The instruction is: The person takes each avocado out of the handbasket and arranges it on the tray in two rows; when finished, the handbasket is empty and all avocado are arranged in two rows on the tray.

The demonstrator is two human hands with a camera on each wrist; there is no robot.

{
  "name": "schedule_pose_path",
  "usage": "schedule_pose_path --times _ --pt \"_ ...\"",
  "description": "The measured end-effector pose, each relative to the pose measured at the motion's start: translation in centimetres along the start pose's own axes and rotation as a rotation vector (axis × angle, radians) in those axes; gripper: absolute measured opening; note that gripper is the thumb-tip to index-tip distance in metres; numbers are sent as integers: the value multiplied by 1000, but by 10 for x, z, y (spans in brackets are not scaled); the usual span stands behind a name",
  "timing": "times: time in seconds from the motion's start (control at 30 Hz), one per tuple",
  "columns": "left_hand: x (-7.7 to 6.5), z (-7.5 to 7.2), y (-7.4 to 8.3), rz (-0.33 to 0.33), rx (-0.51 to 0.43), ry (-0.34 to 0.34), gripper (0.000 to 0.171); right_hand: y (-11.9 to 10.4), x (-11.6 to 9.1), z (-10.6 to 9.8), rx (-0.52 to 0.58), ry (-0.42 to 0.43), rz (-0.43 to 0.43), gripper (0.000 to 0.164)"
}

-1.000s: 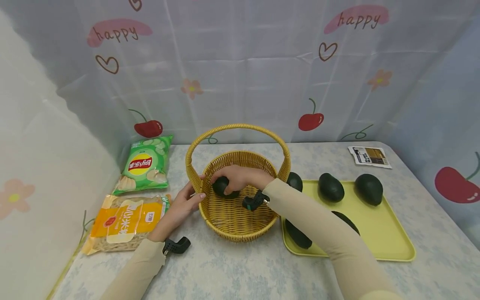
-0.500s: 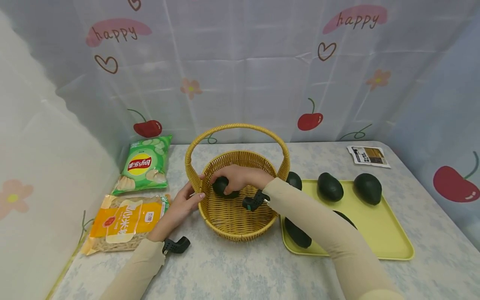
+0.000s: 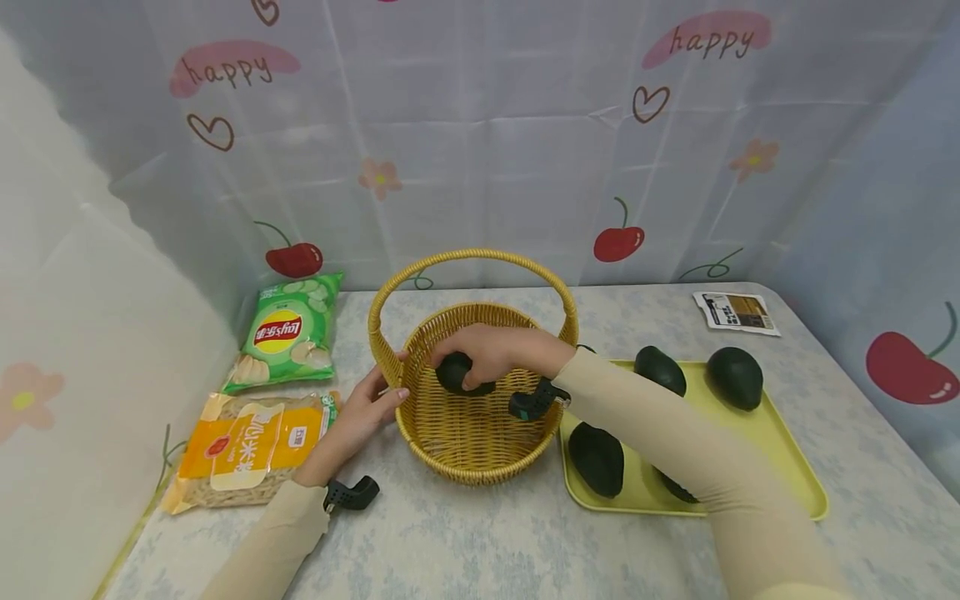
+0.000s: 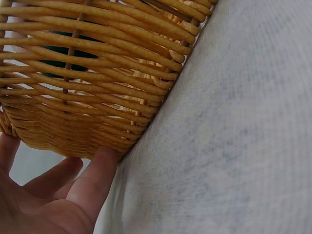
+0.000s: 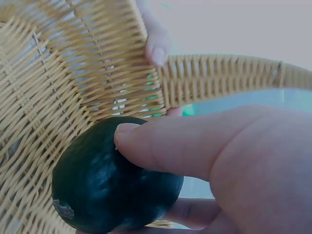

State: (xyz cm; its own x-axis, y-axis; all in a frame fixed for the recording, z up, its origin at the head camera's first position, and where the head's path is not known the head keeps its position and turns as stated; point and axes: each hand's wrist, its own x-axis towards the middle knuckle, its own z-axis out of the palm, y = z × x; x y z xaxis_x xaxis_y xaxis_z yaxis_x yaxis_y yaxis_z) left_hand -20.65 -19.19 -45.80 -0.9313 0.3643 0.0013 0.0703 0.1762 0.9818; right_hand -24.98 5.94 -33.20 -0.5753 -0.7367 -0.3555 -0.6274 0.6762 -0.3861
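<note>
A yellow wicker basket [image 3: 472, 450] with a tall arched handle stands mid-table. My right hand [image 3: 483, 354] reaches inside it and grips a dark green avocado [image 3: 453, 372], thumb on one side and fingers curled beneath, as the right wrist view shows on the avocado [image 5: 112, 180]. At the basket's left side, by the handle's base, my left hand [image 3: 367, 412] holds the rim. Its fingers [image 4: 95, 183] press the woven outside in the left wrist view. To the right lies a yellow tray [image 3: 780, 467] bearing several avocados [image 3: 596, 460], some partly hidden by my right sleeve.
Left of the basket lie a green chip bag [image 3: 288, 333] and, nearer, an orange-and-clear food packet [image 3: 251, 450]. A small flat white-and-brown sachet [image 3: 737, 313] is at the back right. A printed curtain [image 3: 480, 167] hangs behind the table.
My right hand and the avocado in it have shifted slightly right and up inside the basket in the last half second. The left hand stays at the rim.
</note>
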Motion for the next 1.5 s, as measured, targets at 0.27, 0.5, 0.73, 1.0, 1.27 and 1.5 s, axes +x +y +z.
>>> schedule_pose_path --times 0.27,0.5,0.73,1.0,1.27,1.5 --pt "-1 1 -2 18 -27 -8 61 -8 -41 -4 -82 -41 -51 51" --pt "0 1 -2 25 -11 -2 60 -4 -87 -2 -61 -19 -100 49" --pt "1 1 -2 24 -23 -13 61 18 -139 -2 61 43 -110 50" --pt "0 1 -1 28 -14 -5 61 48 -190 -1 166 111 -17 47" --pt "0 0 -4 25 -7 -2 62 84 -241 18 237 249 82 48" --pt "1 0 -3 22 16 4 61 136 -286 57 249 383 128 52"
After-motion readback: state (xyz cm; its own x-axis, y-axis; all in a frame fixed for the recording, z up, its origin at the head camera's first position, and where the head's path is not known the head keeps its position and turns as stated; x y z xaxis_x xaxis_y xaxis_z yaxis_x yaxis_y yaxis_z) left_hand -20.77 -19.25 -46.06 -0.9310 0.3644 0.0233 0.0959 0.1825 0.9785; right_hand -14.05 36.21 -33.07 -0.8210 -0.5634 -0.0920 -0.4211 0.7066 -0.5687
